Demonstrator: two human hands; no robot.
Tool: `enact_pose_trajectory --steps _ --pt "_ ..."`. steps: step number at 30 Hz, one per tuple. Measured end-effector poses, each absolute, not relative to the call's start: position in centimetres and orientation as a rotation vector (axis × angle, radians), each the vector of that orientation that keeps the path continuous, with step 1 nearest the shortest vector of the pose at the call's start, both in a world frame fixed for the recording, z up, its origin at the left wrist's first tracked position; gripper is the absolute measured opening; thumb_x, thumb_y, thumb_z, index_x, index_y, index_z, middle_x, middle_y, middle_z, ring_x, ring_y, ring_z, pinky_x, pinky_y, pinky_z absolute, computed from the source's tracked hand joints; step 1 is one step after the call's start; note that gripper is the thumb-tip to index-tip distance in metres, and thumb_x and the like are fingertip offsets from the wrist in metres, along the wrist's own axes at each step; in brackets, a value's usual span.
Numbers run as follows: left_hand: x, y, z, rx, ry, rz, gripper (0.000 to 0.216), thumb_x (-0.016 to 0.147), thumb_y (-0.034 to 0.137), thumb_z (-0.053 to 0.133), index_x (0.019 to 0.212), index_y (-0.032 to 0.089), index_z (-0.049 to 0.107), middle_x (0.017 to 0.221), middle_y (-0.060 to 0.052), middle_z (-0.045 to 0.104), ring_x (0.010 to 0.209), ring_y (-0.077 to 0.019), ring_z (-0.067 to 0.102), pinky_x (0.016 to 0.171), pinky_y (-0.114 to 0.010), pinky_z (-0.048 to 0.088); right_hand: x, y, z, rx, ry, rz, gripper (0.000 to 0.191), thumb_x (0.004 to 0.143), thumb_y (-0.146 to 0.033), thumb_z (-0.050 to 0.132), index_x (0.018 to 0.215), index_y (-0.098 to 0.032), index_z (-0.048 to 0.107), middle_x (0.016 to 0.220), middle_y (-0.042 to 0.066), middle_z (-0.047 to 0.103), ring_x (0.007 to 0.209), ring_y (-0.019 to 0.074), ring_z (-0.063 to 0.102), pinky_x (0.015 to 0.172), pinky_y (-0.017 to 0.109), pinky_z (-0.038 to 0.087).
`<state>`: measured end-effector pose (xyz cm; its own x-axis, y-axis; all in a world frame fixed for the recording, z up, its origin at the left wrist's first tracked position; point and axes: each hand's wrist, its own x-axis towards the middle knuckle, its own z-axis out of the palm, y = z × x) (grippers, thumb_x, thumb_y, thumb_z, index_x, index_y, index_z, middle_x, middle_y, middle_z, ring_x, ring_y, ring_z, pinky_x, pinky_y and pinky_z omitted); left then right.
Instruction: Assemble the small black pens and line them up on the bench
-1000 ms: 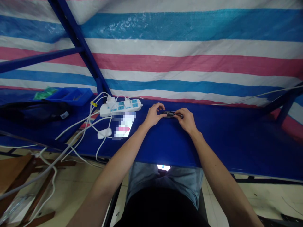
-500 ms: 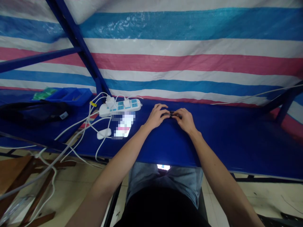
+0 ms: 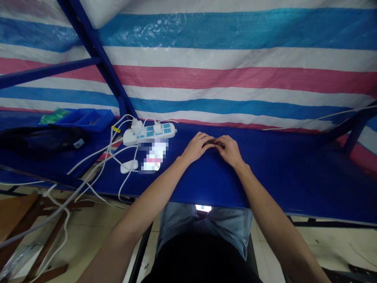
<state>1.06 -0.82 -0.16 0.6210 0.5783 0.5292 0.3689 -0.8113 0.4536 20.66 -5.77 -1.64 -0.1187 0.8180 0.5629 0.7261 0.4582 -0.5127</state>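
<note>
Both hands meet over the blue table [image 3: 265, 173], a little past its middle. My left hand [image 3: 196, 147] and my right hand [image 3: 230, 149] are closed on the two ends of a small dark object [image 3: 212, 143]. Only a thin strip of it shows between the fingers, so I cannot make out what it is. The hands rest low on the table top, fingers curled down over the object.
A white power strip [image 3: 149, 133] with plugs and white cables [image 3: 97, 165] lies left of my hands, beside a white adapter [image 3: 129, 166] and a phone [image 3: 153, 155]. Blue bins [image 3: 88, 118] and a black bag [image 3: 38, 139] stand far left. A striped tarp [image 3: 220, 70] hangs behind.
My hands have drawn closer together and lowered onto the table. The dark object, plainly visible between them before, is now mostly covered by the fingers.
</note>
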Motion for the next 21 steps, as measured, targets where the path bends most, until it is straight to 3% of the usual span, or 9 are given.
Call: enact_pose_trajectory --steps 3,7,9,12,14,17,19,21 --pt "1.1 -1.1 0.1 2.471 0.706 1.058 0.043 0.103 0.038 0.059 0.145 0.028 0.056 0.136 -0.009 0.063 0.129 -0.0258 0.056 0.112 -0.045 0.047 20.7 -5.7 -1.8 -1.288 -1.881 0.133 0.013 0.093 -0.018 0.060 0.094 -0.022 0.073 0.098 0.008 0.074 0.094 0.0262 0.064 0.084 0.041 0.050" --pt "0.9 -0.8 0.0 2.397 0.771 1.204 0.046 0.105 0.037 0.056 0.149 0.027 0.050 0.143 -0.010 0.059 0.135 -0.0253 0.053 0.114 -0.042 0.046 20.9 -5.5 -1.9 -1.278 -1.837 0.127 0.009 0.094 -0.023 0.065 0.095 -0.022 0.073 0.098 0.008 0.074 0.093 0.0260 0.064 0.083 0.040 0.050" --pt "0.5 -0.3 0.0 2.382 0.873 1.217 0.038 0.105 0.037 0.055 0.140 0.024 0.059 0.134 -0.010 0.066 0.128 -0.0248 0.059 0.110 -0.040 0.047 21.1 -5.5 -1.8 -1.281 -1.798 0.100 0.007 0.093 -0.023 0.066 0.095 -0.022 0.073 0.098 0.008 0.074 0.093 0.0261 0.064 0.084 0.040 0.050" --pt "-0.1 0.5 -0.2 2.316 0.996 1.112 0.026 0.106 0.036 0.053 0.107 0.021 0.075 0.098 -0.004 0.076 0.095 -0.0208 0.070 0.094 -0.034 0.052 21.3 -5.4 -1.8 -1.295 -1.750 0.060 0.007 0.093 -0.024 0.067 0.096 -0.023 0.073 0.097 0.008 0.074 0.093 0.0265 0.064 0.084 0.041 0.051" --pt "-0.4 0.9 -0.3 2.241 0.996 1.056 0.024 0.104 0.033 0.056 0.096 0.021 0.076 0.083 -0.001 0.076 0.079 -0.0181 0.070 0.084 -0.031 0.053 21.3 -5.3 -1.9 -1.306 -1.751 0.058 0.008 0.094 -0.025 0.066 0.096 -0.023 0.073 0.098 0.008 0.074 0.094 0.0267 0.064 0.085 0.041 0.051" --pt "-0.4 1.1 -0.6 2.195 0.880 1.112 0.012 0.097 0.024 0.066 0.097 0.020 0.077 0.090 -0.002 0.077 0.084 -0.0179 0.071 0.084 -0.031 0.053 21.3 -5.2 -2.1 -1.322 -1.810 0.098 0.009 0.095 -0.025 0.064 0.096 -0.023 0.073 0.098 0.008 0.073 0.093 0.0259 0.064 0.083 0.040 0.051" --pt "-0.3 1.1 -0.6 2.234 0.760 1.120 0.009 0.094 0.019 0.069 0.094 0.020 0.078 0.099 -0.004 0.077 0.093 -0.0188 0.071 0.092 -0.033 0.054 21.1 -5.3 -2.2 -1.344 -1.854 0.115 0.011 0.096 -0.024 0.062 0.097 -0.022 0.073 0.097 0.008 0.073 0.092 0.0252 0.065 0.082 0.038 0.050" --pt "-0.2 0.8 -0.6 2.285 0.683 1.084 0.015 0.092 0.018 0.072 0.105 0.022 0.078 0.110 -0.005 0.076 0.105 -0.0202 0.070 0.101 -0.036 0.052 21.0 -5.5 -2.0 -1.361 -1.874 0.085 0.012 0.097 -0.023 0.061 0.098 -0.022 0.073 0.097 0.008 0.073 0.093 0.0253 0.065 0.082 0.038 0.049"
